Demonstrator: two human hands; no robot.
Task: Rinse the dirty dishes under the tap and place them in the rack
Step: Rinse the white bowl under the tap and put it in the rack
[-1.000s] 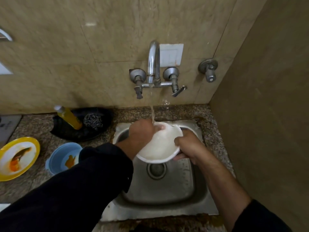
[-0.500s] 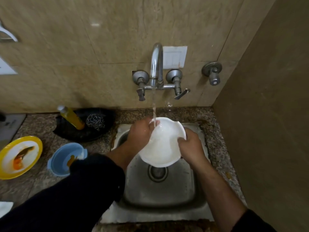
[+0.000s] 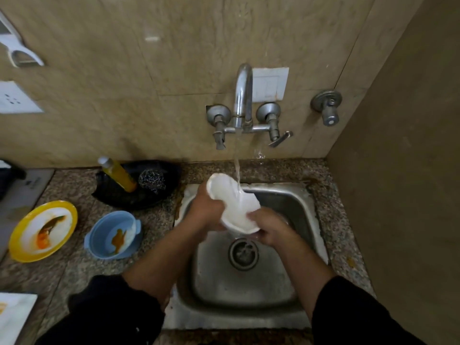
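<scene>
Beige marble-look wall tiles (image 3: pixel 124 70), speckled granite counter (image 3: pixel 74 265), white socket plate (image 3: pixel 15 98), brown side wall (image 3: pixel 403 170).

Speckled granite counter (image 3: pixel 159 220) around a steel sink (image 3: pixel 249 312). Left of the left hand (image 3: pixel 204 210): blue bowl (image 3: pixel 99 239) with orange smear, then yellow-rimmed plate (image 3: pixel 67 210), stained. Beyond, near the wall: black tray (image 3: pixel 117 197) holding yellow bottle (image 3: pixel 120 176) and steel scrubber (image 3: pixel 152 181).

White bowl (image 3: pixel 232 207); steel-grey sink (image 3: pixel 249 290); speckled brown-grey counter (image 3: pixel 74 265). At nine o'clock: yellow-rimmed plate (image 3: pixel 42 230), white centre, orange smear; pale blue bowl (image 3: pixel 112 234), ochre stain. At eleven o'clock: black tray (image 3: pixel 137 195), amber bottle (image 3: pixel 119 174).
</scene>
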